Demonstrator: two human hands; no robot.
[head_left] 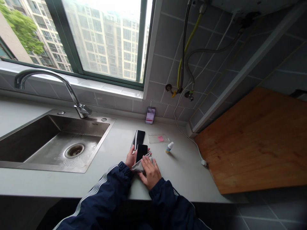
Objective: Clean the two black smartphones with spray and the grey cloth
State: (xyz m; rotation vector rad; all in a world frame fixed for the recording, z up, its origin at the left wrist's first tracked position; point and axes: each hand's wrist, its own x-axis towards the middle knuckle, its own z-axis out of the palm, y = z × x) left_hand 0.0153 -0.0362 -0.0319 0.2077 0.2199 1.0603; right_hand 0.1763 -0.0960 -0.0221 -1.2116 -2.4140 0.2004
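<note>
Two phones lie close together on the grey worktop (115, 150), and both hands work at the nearer one. That phone (141, 152) is dark-screened, tilted slightly, its lower end covered by a grey cloth (142, 165). The left hand (130, 158) sits at the phone's 9 o'clock side, fingers curled around its left edge so that the phone is gripped between thumb and fingers; the fingertips themselves are hidden behind the phone. The right hand (151, 172) lies at the phone's 5 o'clock, palm down, fingers stretched out flat and close together, pressing the cloth onto the lower part of the screen. Both arms wear dark blue sleeves (103, 198) with white stripes.

The second phone (138, 139) rests flat on the worktop just past the first, at its 12 o'clock, touching or nearly touching it; I cannot tell which. At 2 o'clock from the hands lies a clear plastic sheet (157, 138) with a small pink tab on it, and just beside that, at about 3 o'clock, a small white dropper bottle (169, 147). A small blurred box (150, 115) stands against the tiled wall at 12 o'clock. A steel sink (35, 140) with a curved tap (72, 95) fills the 9 to 10 o'clock side, and a wooden board (254, 140) lies at 3 o'clock.
</note>
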